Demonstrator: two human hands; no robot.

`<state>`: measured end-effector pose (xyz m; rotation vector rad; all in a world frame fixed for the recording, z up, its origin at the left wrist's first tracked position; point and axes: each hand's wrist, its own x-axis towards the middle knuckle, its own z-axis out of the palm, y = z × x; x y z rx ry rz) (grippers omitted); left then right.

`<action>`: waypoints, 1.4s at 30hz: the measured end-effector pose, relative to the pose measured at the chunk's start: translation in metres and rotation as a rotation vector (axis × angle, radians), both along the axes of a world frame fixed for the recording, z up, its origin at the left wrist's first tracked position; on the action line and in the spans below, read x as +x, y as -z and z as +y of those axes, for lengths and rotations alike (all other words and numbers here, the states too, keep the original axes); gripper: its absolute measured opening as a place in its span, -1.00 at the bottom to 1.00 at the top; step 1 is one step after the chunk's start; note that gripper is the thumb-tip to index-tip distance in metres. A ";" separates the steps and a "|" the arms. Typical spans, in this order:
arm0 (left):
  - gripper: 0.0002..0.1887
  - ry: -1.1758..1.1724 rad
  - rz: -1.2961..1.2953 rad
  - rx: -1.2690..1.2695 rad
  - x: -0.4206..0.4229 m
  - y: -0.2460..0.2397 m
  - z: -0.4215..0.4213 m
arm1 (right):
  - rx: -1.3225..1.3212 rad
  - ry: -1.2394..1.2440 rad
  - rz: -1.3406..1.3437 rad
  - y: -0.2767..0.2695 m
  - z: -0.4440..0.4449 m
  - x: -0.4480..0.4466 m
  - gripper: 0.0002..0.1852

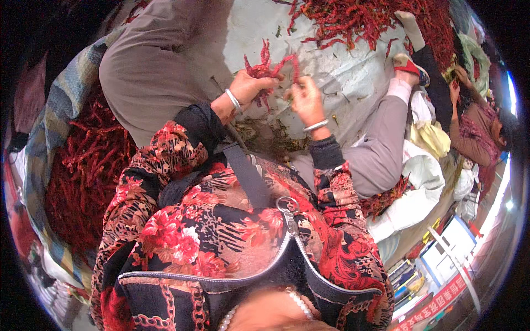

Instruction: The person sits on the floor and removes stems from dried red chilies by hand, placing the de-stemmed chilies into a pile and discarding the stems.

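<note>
My left hand (247, 89) is closed around a small bunch of dried red chili peppers (261, 70), whose tips stick out above and below the fingers. Just to its right, my right hand (307, 98) pinches the lower end of one long wrinkled red chili (295, 66). That chili arches over towards the bunch, and its other end is near my left thumb. Below both hands, stem scraps and bits of dry leaf (269, 132) litter the pale sheet (248, 29) between my legs.
A big heap of red chilies (352, 20) lies ahead on the sheet. More chilies (91, 165) fill a striped cloth sack (74, 87) at my left. On the right, a white sack (422, 182) holds chilies beside my leg, and another person (476, 132) sits handling chilies.
</note>
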<state>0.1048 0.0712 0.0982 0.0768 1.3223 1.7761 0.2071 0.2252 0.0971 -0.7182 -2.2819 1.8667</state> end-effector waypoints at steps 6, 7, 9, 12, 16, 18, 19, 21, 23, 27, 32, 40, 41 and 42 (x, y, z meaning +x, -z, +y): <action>-0.85 0.052 -0.043 0.157 0.008 -0.005 0.005 | 0.413 -0.224 0.006 -0.008 -0.014 0.009 -0.86; -0.86 0.041 -0.032 0.157 0.008 -0.003 0.004 | 0.423 -0.228 -0.018 -0.014 -0.013 0.007 -0.86; -0.91 0.016 -0.076 0.186 0.008 -0.004 0.005 | 0.283 -0.251 -0.022 -0.028 -0.016 0.004 -0.86; -0.94 -0.004 -0.135 0.234 0.011 -0.014 0.006 | -0.017 -0.357 0.062 -0.059 -0.025 0.014 -0.84; -0.92 -0.207 -0.256 -0.025 -0.012 0.002 -0.003 | -0.351 -0.914 0.283 -0.120 -0.056 0.013 -0.86; -0.91 -0.223 -0.146 0.028 -0.010 -0.007 -0.007 | -0.079 -0.982 0.154 -0.128 -0.030 -0.002 -0.67; -0.90 -0.234 -0.090 0.060 -0.014 -0.011 -0.006 | 0.160 -0.854 0.083 -0.108 -0.001 -0.010 -0.58; -0.87 -0.215 -0.068 0.034 -0.014 -0.001 -0.009 | 0.547 -0.527 0.011 -0.064 0.051 -0.039 -0.60; -0.87 -0.183 -0.072 -0.023 -0.014 0.002 -0.008 | 0.909 -0.312 -0.061 -0.036 0.090 -0.075 -0.58; -0.88 -0.097 0.025 -0.129 -0.009 -0.003 -0.009 | 1.303 -0.250 -0.329 0.003 0.106 -0.118 -0.73; -0.87 -0.123 0.019 -0.064 -0.006 -0.005 -0.010 | 0.712 -0.116 0.160 -0.016 0.084 -0.071 -0.79; -0.91 -0.071 -0.026 0.075 -0.008 0.007 0.001 | -0.143 0.317 0.096 -0.125 0.101 0.067 -0.69; -0.91 -0.050 -0.032 0.141 -0.008 0.001 0.002 | -0.084 0.291 0.015 -0.142 0.130 0.106 -0.70; -0.91 -0.075 -0.083 0.123 -0.007 -0.010 0.001 | -0.077 0.411 0.023 -0.166 0.136 0.139 -0.71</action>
